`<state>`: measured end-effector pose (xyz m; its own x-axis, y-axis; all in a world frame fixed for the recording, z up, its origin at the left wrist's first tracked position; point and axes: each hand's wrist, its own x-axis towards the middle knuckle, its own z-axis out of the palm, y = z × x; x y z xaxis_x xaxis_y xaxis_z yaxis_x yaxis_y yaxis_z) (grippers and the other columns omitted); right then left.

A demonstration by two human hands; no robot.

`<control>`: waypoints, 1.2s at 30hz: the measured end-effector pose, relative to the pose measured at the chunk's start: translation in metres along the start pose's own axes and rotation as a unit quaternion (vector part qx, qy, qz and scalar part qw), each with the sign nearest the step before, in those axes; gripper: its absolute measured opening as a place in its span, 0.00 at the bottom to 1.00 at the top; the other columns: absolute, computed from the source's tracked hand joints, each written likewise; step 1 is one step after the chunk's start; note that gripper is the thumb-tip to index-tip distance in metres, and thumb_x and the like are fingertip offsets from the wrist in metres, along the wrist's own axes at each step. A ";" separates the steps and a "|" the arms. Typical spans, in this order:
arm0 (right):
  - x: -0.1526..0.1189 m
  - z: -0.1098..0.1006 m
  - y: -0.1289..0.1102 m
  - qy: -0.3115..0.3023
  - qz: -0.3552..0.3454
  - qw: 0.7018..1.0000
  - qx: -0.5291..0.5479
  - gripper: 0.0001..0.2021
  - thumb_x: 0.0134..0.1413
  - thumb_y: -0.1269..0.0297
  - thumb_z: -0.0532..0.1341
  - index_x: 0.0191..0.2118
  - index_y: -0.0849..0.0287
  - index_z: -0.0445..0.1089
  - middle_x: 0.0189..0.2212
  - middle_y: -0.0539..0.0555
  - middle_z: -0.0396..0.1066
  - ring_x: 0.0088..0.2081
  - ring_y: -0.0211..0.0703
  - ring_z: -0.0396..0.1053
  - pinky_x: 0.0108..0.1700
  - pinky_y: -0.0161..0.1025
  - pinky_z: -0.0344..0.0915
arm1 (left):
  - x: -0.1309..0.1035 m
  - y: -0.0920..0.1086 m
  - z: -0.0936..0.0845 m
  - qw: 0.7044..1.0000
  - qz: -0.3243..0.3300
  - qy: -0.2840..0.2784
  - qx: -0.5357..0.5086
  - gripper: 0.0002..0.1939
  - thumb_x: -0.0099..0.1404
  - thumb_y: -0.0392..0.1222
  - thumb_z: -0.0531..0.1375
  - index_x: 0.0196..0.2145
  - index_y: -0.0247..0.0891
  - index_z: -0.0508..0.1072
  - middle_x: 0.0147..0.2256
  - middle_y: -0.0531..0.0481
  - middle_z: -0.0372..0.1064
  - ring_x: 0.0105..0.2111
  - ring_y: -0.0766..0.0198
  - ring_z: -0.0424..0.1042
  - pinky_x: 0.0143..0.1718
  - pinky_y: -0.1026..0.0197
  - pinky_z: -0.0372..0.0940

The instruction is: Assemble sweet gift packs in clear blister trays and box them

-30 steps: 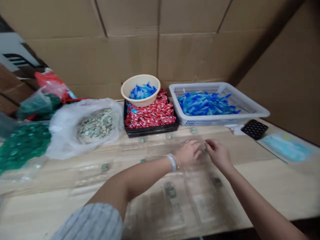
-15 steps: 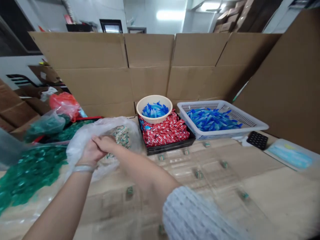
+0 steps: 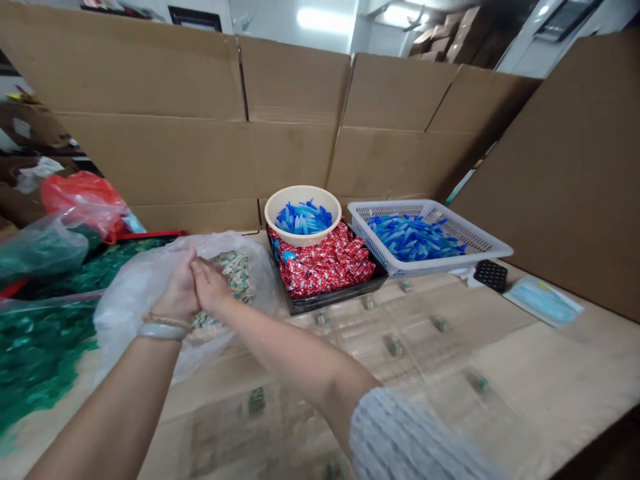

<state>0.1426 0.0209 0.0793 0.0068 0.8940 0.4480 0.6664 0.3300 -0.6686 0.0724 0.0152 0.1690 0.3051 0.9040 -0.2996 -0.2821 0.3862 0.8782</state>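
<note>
My left hand, with a pale bangle at the wrist, is held upright with its fingers stretched out. Against its palm lies my right hand, its fingers straight and flat too. Whether anything sits between the palms is hidden. Both hands are over a translucent plastic bag, spread wide. Beside and behind my right hand shows a heap of small green-and-cream pieces in that bag, too small to name.
Behind stand a black tray of red packets, a cream bowl of blue pieces and a white basket of blue pieces. Green pieces lie left. Clear packages cover the front. Cardboard walls rise behind.
My hands were clasped with bent fingers; now the palms lie together with straighter fingers. The view has turned, so the bag and green pieces sit farther left.
</note>
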 end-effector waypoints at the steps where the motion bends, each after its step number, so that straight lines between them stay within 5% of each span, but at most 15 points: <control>1: -0.006 -0.013 0.003 0.020 -0.015 1.000 -0.015 0.23 0.62 0.59 0.40 0.55 0.66 0.57 0.53 0.59 0.61 0.53 0.40 0.58 0.51 0.37 0.56 | -0.002 0.000 0.009 0.999 -0.023 -0.029 0.004 0.23 0.64 0.52 0.43 0.39 0.35 0.70 0.31 0.44 0.71 0.38 0.55 0.70 0.38 0.54 0.65; 4: -0.032 -0.086 0.031 -0.010 -0.056 0.991 -0.124 0.25 0.55 0.56 0.51 0.56 0.63 0.56 0.52 0.60 0.62 0.54 0.46 0.57 0.53 0.40 0.54 | -0.003 -0.008 0.041 0.991 0.007 -0.128 0.036 0.27 0.58 0.61 0.47 0.42 0.37 0.69 0.41 0.42 0.70 0.44 0.53 0.67 0.44 0.50 0.62; 6: -0.049 -0.153 0.063 -0.044 0.005 0.978 -0.203 0.18 0.57 0.62 0.49 0.51 0.61 0.63 0.41 0.59 0.70 0.45 0.46 0.65 0.48 0.42 0.58 | 0.006 -0.029 0.067 0.970 0.096 -0.169 0.144 0.26 0.55 0.59 0.54 0.44 0.38 0.68 0.47 0.44 0.67 0.47 0.54 0.65 0.48 0.51 0.59; 8: -0.060 -0.218 0.100 -0.026 0.123 0.948 -0.292 0.19 0.58 0.68 0.44 0.54 0.60 0.60 0.38 0.60 0.71 0.41 0.46 0.67 0.44 0.42 0.60 | 0.023 -0.065 0.099 0.906 0.158 -0.210 0.331 0.26 0.53 0.51 0.59 0.47 0.35 0.67 0.49 0.42 0.65 0.49 0.54 0.63 0.51 0.52 0.56; 10: -0.065 -0.265 0.136 -0.051 0.179 0.906 -0.379 0.24 0.55 0.72 0.47 0.58 0.60 0.53 0.45 0.63 0.67 0.45 0.49 0.65 0.45 0.42 0.60 | 0.044 -0.105 0.134 0.798 0.215 -0.259 0.500 0.28 0.54 0.46 0.58 0.51 0.32 0.63 0.51 0.39 0.63 0.50 0.54 0.62 0.52 0.54 0.55; 12: -0.067 -0.288 0.165 -0.142 0.185 0.857 -0.459 0.28 0.50 0.73 0.53 0.59 0.61 0.51 0.53 0.65 0.59 0.51 0.53 0.60 0.49 0.44 0.57 | 0.063 -0.141 0.167 0.688 0.249 -0.275 0.624 0.33 0.53 0.44 0.59 0.55 0.32 0.58 0.55 0.37 0.56 0.55 0.53 0.56 0.55 0.54 0.52; 14: -0.069 -0.293 0.187 -0.217 0.177 0.810 -0.516 0.30 0.48 0.73 0.56 0.59 0.60 0.53 0.57 0.65 0.53 0.55 0.57 0.54 0.54 0.50 0.51 | 0.075 -0.166 0.192 0.617 0.215 -0.271 0.707 0.42 0.47 0.46 0.63 0.58 0.36 0.53 0.60 0.36 0.45 0.59 0.44 0.46 0.56 0.47 0.47; 17: -0.073 -0.288 0.207 -0.223 0.150 0.786 -0.556 0.23 0.53 0.73 0.51 0.56 0.60 0.57 0.53 0.64 0.59 0.55 0.56 0.55 0.57 0.57 0.40 | 0.083 -0.184 0.212 0.550 0.122 -0.232 0.793 0.53 0.42 0.56 0.63 0.61 0.42 0.44 0.63 0.38 0.30 0.59 0.33 0.35 0.53 0.34 0.42; 19: -0.074 -0.285 0.213 -0.210 0.121 0.790 -0.562 0.19 0.56 0.73 0.46 0.52 0.62 0.62 0.47 0.63 0.66 0.51 0.53 0.60 0.58 0.56 0.36 | 0.081 -0.189 0.216 0.534 0.124 -0.200 0.812 0.51 0.44 0.58 0.61 0.61 0.40 0.45 0.62 0.35 0.33 0.58 0.32 0.40 0.51 0.34 0.46; 23: -0.070 -0.290 0.202 -0.201 0.080 0.805 -0.553 0.16 0.57 0.73 0.45 0.45 0.64 0.67 0.41 0.61 0.69 0.46 0.50 0.63 0.56 0.51 0.44 | 0.073 -0.192 0.215 0.534 0.169 -0.196 0.805 0.37 0.47 0.49 0.61 0.54 0.32 0.59 0.51 0.29 0.59 0.49 0.41 0.62 0.44 0.46 0.59; 26: -0.077 -0.308 0.174 -0.149 0.088 0.834 -0.524 0.15 0.57 0.73 0.45 0.43 0.64 0.67 0.43 0.63 0.67 0.46 0.51 0.62 0.48 0.47 0.55 | 0.069 -0.190 0.216 0.538 0.170 -0.229 0.793 0.28 0.50 0.44 0.60 0.49 0.32 0.63 0.43 0.32 0.67 0.42 0.47 0.68 0.40 0.53 0.62; 31: -0.155 -0.375 0.138 0.030 0.209 0.932 -0.295 0.11 0.55 0.65 0.53 0.38 0.62 0.69 0.35 0.57 0.70 0.38 0.46 0.66 0.40 0.39 0.62 | 0.073 -0.177 0.208 0.575 0.202 -0.263 0.748 0.17 0.56 0.41 0.55 0.44 0.34 0.66 0.39 0.36 0.70 0.39 0.50 0.69 0.38 0.55 0.62; 33: -0.203 -0.398 0.140 0.038 0.300 0.945 -0.126 0.09 0.51 0.64 0.56 0.35 0.61 0.70 0.30 0.54 0.70 0.33 0.44 0.68 0.35 0.38 0.64 | 0.081 -0.169 0.203 0.676 0.218 -0.225 0.667 0.15 0.55 0.41 0.56 0.41 0.34 0.68 0.35 0.40 0.70 0.36 0.52 0.69 0.38 0.56 0.62; 36: -0.256 -0.410 0.161 0.042 0.441 0.890 0.110 0.11 0.45 0.66 0.60 0.38 0.60 0.69 0.31 0.54 0.72 0.30 0.41 0.69 0.31 0.37 0.67 | 0.094 -0.160 0.202 0.900 0.159 -0.140 0.380 0.11 0.50 0.37 0.62 0.33 0.35 0.70 0.29 0.49 0.70 0.31 0.60 0.69 0.36 0.61 0.63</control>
<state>0.5538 -0.2795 0.1000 0.5170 0.8119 -0.2710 0.2124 -0.4284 -0.8783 0.3301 0.0015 0.0752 0.5662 0.8239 0.0241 0.2764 -0.2173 0.9362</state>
